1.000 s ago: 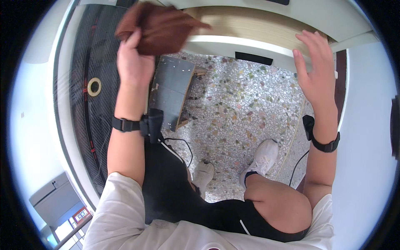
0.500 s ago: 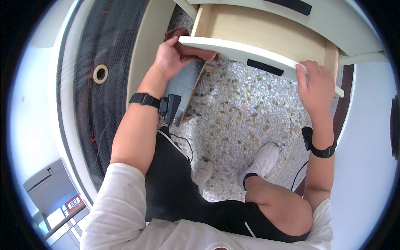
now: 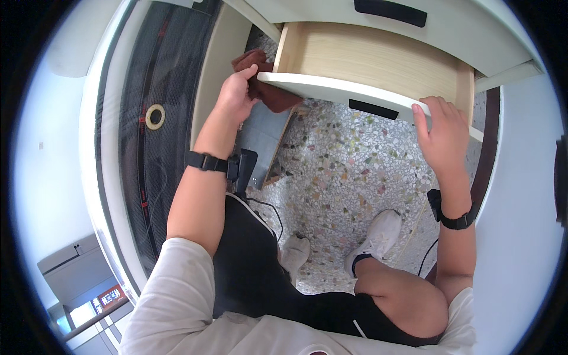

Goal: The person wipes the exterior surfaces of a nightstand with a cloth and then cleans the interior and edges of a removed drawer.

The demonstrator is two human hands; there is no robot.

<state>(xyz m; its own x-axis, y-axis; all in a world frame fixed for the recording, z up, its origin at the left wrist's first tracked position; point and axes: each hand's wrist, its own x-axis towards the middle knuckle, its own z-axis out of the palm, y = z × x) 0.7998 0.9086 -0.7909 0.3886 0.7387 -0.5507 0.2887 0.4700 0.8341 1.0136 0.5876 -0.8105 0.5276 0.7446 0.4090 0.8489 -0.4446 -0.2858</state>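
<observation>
A white-fronted drawer (image 3: 331, 89) with a bare pale wood inside (image 3: 361, 50) is pulled out ahead of me. At its left front corner, my left hand (image 3: 238, 93) is closed on a reddish-brown cloth (image 3: 275, 94). Part of that cloth hangs below the corner, and another part bunches up beside the drawer's side. My right hand (image 3: 442, 127) grips the top edge of the drawer front near its right end, thumb outside and fingers over the rim. A black recessed handle (image 3: 373, 109) sits between the hands.
Above the drawer is another white front with a black handle (image 3: 390, 12). A grey board-topped piece (image 3: 258, 139) stands low under my left forearm. To the left runs a dark glossy tabletop with a roll of tape (image 3: 155, 117). My shoes (image 3: 381, 234) rest on the speckled floor (image 3: 337, 171).
The view has shifted a little, so the drawer appears lower. The brown cloth now hangs further out below my left hand. My right hand keeps its grip on the drawer front.
</observation>
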